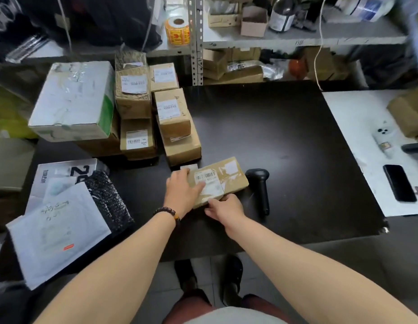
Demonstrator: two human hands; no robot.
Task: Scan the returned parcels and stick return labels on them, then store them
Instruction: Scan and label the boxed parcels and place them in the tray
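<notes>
Nearest, at my left on the black table [285, 136]: one white mailer [58, 230] overlapping one black bubble mailer [107, 202]. One brown parcel [226, 177] lies flat near the table's front, label up. My left hand [182, 190] grips its left end, thumb across the label. My right hand [223, 208] pinches its near edge. One black scanner [259, 188] lies just beside the parcel's right end. One phone [400, 183] lies well apart to the right. Beyond: at least six brown cartons [171, 113] stacked beside one white carton [72, 99]. Farthest, one label roll [177, 30] on the shelf.
</notes>
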